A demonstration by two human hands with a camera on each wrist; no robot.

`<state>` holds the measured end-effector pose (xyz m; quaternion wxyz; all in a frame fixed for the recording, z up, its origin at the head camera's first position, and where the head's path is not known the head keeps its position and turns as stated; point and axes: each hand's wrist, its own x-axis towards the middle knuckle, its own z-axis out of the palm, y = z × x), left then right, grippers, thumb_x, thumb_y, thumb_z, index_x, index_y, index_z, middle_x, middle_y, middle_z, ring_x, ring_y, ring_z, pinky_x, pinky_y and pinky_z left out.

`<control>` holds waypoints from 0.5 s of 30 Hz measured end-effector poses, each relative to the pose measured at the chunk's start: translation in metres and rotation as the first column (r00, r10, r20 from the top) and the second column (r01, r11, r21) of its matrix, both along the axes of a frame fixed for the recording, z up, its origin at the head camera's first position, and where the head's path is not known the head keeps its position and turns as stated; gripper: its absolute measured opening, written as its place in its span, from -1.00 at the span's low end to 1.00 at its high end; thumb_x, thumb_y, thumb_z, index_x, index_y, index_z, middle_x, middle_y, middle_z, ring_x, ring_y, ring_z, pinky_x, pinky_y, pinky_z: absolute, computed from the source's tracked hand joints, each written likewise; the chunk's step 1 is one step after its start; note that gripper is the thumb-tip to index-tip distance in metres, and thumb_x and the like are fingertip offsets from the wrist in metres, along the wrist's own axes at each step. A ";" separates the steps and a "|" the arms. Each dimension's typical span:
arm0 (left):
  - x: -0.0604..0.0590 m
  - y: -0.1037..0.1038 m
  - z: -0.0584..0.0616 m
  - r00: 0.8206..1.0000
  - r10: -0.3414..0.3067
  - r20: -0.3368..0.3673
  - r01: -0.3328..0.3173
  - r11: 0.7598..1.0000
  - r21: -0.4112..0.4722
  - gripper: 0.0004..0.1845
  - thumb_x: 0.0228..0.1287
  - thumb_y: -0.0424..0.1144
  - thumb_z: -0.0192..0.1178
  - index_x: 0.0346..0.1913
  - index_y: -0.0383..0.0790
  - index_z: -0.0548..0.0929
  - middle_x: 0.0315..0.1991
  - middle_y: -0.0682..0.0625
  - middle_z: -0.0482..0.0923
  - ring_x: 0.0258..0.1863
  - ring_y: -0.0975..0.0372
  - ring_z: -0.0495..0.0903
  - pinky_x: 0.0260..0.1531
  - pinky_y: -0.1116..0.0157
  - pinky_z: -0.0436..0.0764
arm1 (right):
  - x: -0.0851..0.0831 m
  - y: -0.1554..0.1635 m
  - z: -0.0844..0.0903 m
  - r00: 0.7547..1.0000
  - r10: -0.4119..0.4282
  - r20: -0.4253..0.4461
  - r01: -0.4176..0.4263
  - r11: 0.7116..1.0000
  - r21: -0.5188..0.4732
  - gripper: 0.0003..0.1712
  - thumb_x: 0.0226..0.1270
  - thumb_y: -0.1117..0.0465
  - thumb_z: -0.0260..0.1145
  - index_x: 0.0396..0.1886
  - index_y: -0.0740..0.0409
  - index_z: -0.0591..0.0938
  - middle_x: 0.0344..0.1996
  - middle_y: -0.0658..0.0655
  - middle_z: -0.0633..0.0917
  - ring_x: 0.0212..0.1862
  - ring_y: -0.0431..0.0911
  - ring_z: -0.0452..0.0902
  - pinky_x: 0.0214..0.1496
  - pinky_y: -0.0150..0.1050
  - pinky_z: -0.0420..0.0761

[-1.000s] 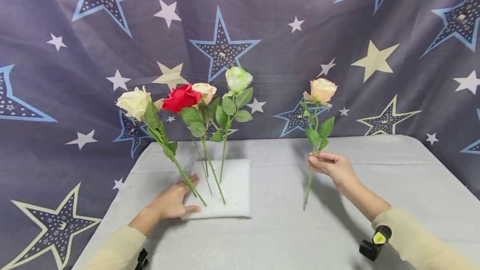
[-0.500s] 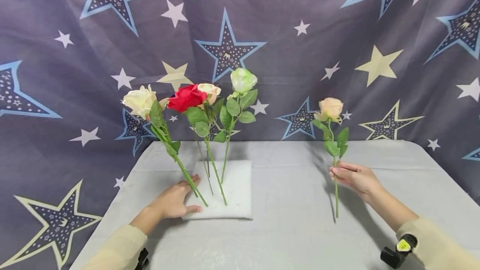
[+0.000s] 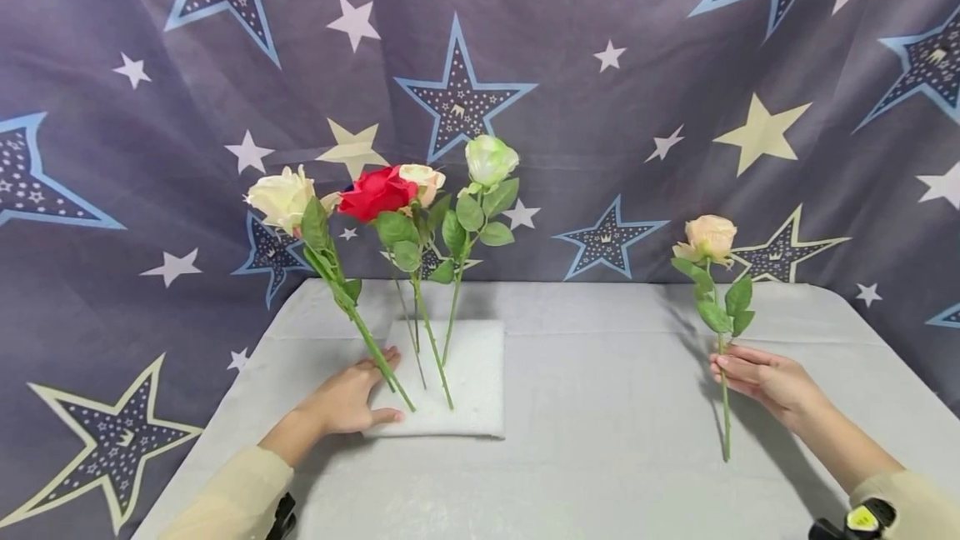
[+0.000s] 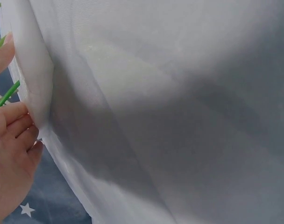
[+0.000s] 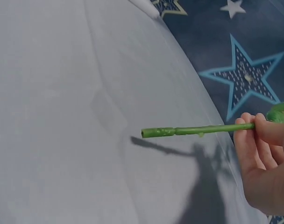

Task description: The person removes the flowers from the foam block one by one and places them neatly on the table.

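The right hand point(image 3: 765, 377) pinches the green stem of a peach rose point(image 3: 709, 237) between thumb and curled fingers, just below its leaves; this grip is clamped on the stem. The rose stands upright over the right side of the tabletop point(image 3: 600, 457), well apart from the other flowers, and the right wrist view shows its cut stem end point(image 5: 149, 133) clear of the cloth, with a shadow beneath it. The left hand point(image 3: 348, 398) lies flat with straight fingers, pressing the near left corner of a white foam block point(image 3: 468, 390); nothing is gripped by it. The block rests on the tabletop left of centre. Four roses stand with their stems in the block: a cream rose point(image 3: 283, 197) leaning left, a red rose point(image 3: 375, 192), a pale pink rose point(image 3: 423, 179) partly behind it, and a greenish-white rose point(image 3: 491, 158), the tallest. As a judgement, the arrangement is well advanced: four stems are seated, one stem is in hand and not yet in the foam. A star-patterned backdrop point(image 3: 675, 65) hangs behind the tabletop.
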<state>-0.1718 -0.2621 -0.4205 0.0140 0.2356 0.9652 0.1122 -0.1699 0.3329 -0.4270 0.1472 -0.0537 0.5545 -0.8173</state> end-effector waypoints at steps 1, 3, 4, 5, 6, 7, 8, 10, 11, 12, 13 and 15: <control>0.000 0.000 0.000 1.000 0.003 0.000 -0.003 1.000 -0.001 -0.03 0.03 0.22 0.32 0.36 -0.40 0.32 0.40 -0.29 0.28 0.37 -0.16 0.32 0.36 -0.08 0.35 | 0.000 0.003 -0.001 1.000 -0.009 0.005 0.009 1.000 0.015 -0.65 0.38 0.51 0.07 -0.26 0.06 0.70 -0.30 0.01 0.81 -0.20 -0.18 0.75 -0.06 -0.38 0.73; 0.000 -0.001 0.001 1.000 0.008 0.000 -0.008 1.000 -0.001 -0.03 0.03 0.21 0.33 0.37 -0.40 0.32 0.41 -0.28 0.28 0.37 -0.16 0.32 0.36 -0.08 0.36 | 0.001 0.010 -0.003 0.999 -0.038 0.016 0.037 0.997 0.063 -0.66 0.37 0.49 0.10 -0.28 0.01 0.70 -0.31 -0.01 0.81 -0.22 -0.20 0.75 -0.09 -0.40 0.73; 0.000 -0.001 0.001 1.000 0.009 -0.001 -0.009 1.000 0.000 -0.03 0.03 0.21 0.33 0.37 -0.40 0.32 0.40 -0.28 0.29 0.37 -0.15 0.32 0.36 -0.07 0.36 | 0.001 0.012 -0.004 0.998 -0.052 0.025 0.050 0.995 0.083 -0.65 0.36 0.49 0.11 -0.30 -0.01 0.70 -0.33 -0.02 0.81 -0.23 -0.21 0.75 -0.10 -0.40 0.73; 0.000 -0.001 0.000 1.000 0.007 -0.005 -0.007 1.000 0.000 -0.03 0.03 0.21 0.33 0.37 -0.40 0.32 0.40 -0.28 0.29 0.37 -0.15 0.33 0.36 -0.07 0.36 | 0.001 0.015 -0.005 0.997 -0.066 0.033 0.062 0.993 0.097 -0.66 0.35 0.49 0.13 -0.31 -0.02 0.70 -0.34 -0.02 0.81 -0.25 -0.22 0.75 -0.12 -0.41 0.73; 0.000 -0.001 0.000 1.000 0.005 -0.007 -0.005 1.000 0.001 -0.03 0.03 0.20 0.33 0.37 -0.40 0.32 0.40 -0.28 0.29 0.37 -0.15 0.33 0.36 -0.07 0.36 | 0.002 0.017 -0.006 0.996 -0.077 0.038 0.072 0.991 0.111 -0.66 0.35 0.49 0.14 -0.32 -0.03 0.70 -0.35 -0.03 0.81 -0.26 -0.22 0.75 -0.13 -0.41 0.73; 0.000 0.000 0.000 1.000 0.002 -0.012 -0.002 1.000 0.003 -0.03 0.03 0.20 0.34 0.37 -0.40 0.33 0.40 -0.28 0.30 0.37 -0.15 0.33 0.36 -0.07 0.36 | 0.002 0.019 -0.007 0.995 -0.088 0.046 0.082 0.989 0.121 -0.66 0.34 0.49 0.14 -0.34 -0.03 0.71 -0.36 -0.03 0.81 -0.27 -0.22 0.75 -0.13 -0.41 0.73; 0.000 0.000 -0.001 1.000 0.000 -0.016 0.000 1.000 0.006 -0.04 0.02 0.19 0.34 0.36 -0.40 0.33 0.39 -0.28 0.30 0.37 -0.15 0.33 0.36 -0.06 0.36 | 0.002 0.020 -0.008 0.994 -0.095 0.054 0.087 0.988 0.128 -0.65 0.34 0.48 0.15 -0.34 -0.03 0.71 -0.37 -0.03 0.81 -0.27 -0.23 0.75 -0.14 -0.41 0.73; 0.000 0.000 -0.001 1.000 -0.005 -0.026 0.005 1.000 0.009 -0.04 0.01 0.18 0.35 0.36 -0.40 0.33 0.39 -0.28 0.32 0.36 -0.15 0.34 0.36 -0.06 0.36 | 0.001 0.022 -0.008 0.993 -0.098 0.065 0.089 0.988 0.126 -0.66 0.33 0.48 0.17 -0.35 -0.03 0.72 -0.37 -0.03 0.81 -0.27 -0.22 0.75 -0.14 -0.41 0.74; 0.000 0.000 -0.002 0.999 -0.007 -0.031 0.008 1.000 0.009 -0.04 0.01 0.17 0.36 0.36 -0.40 0.34 0.39 -0.28 0.32 0.36 -0.15 0.34 0.36 -0.06 0.37 | 0.001 0.023 -0.009 0.993 -0.097 0.066 0.088 0.988 0.126 -0.66 0.33 0.48 0.17 -0.35 -0.03 0.72 -0.37 -0.03 0.81 -0.27 -0.22 0.76 -0.14 -0.41 0.74; 0.000 0.000 -0.002 0.999 -0.007 -0.033 0.007 1.000 0.011 -0.04 0.01 0.17 0.36 0.36 -0.40 0.34 0.38 -0.28 0.32 0.36 -0.15 0.35 0.35 -0.06 0.37 | 0.001 0.023 -0.009 0.993 -0.095 0.065 0.086 0.988 0.124 -0.66 0.33 0.48 0.17 -0.35 -0.02 0.72 -0.37 -0.02 0.81 -0.27 -0.21 0.76 -0.14 -0.40 0.74; 0.000 0.000 -0.002 0.999 -0.005 -0.035 0.006 1.000 0.010 -0.04 0.01 0.17 0.36 0.36 -0.40 0.34 0.38 -0.28 0.32 0.36 -0.15 0.35 0.35 -0.06 0.37 | 0.000 0.024 -0.009 0.994 -0.093 0.063 0.085 0.989 0.122 -0.66 0.33 0.48 0.17 -0.35 -0.02 0.73 -0.37 -0.02 0.81 -0.27 -0.21 0.76 -0.14 -0.40 0.74; 0.000 0.000 -0.002 0.999 -0.001 -0.033 0.001 1.000 0.008 -0.04 0.01 0.17 0.36 0.36 -0.40 0.34 0.38 -0.27 0.33 0.35 -0.14 0.35 0.35 -0.05 0.38 | 0.000 0.025 -0.008 0.995 -0.088 0.054 0.081 0.989 0.123 -0.65 0.33 0.49 0.16 -0.35 -0.02 0.73 -0.37 -0.02 0.81 -0.27 -0.21 0.76 -0.14 -0.40 0.74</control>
